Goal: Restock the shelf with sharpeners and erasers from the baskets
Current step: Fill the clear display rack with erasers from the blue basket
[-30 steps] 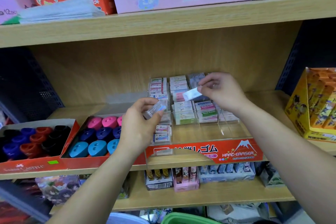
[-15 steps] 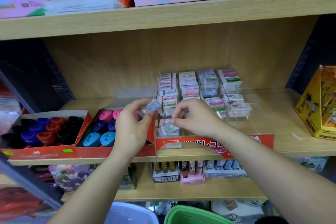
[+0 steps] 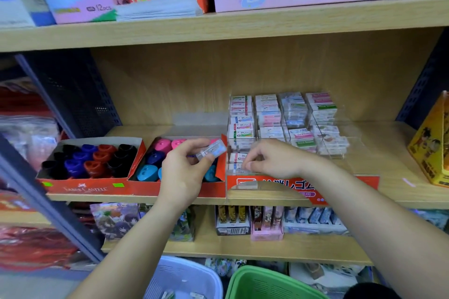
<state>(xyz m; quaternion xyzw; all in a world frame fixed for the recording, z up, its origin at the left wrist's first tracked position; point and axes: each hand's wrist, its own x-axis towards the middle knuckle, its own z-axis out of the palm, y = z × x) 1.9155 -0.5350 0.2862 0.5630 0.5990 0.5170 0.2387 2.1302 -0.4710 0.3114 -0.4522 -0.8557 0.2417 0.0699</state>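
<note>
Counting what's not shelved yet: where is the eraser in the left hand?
Head view, centre-left: the eraser is pinched in the left hand above the box of pink and blue sharpeners, just left of the clear eraser display.

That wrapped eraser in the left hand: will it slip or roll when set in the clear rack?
Probably won't roll: the eraser looks like a flat-sided block. Its glossy wrap may be slippery, yet the left hand holds it with fingertips alone, so it is likely light. Erasers already in the clear rack sit squarely stacked.
</note>
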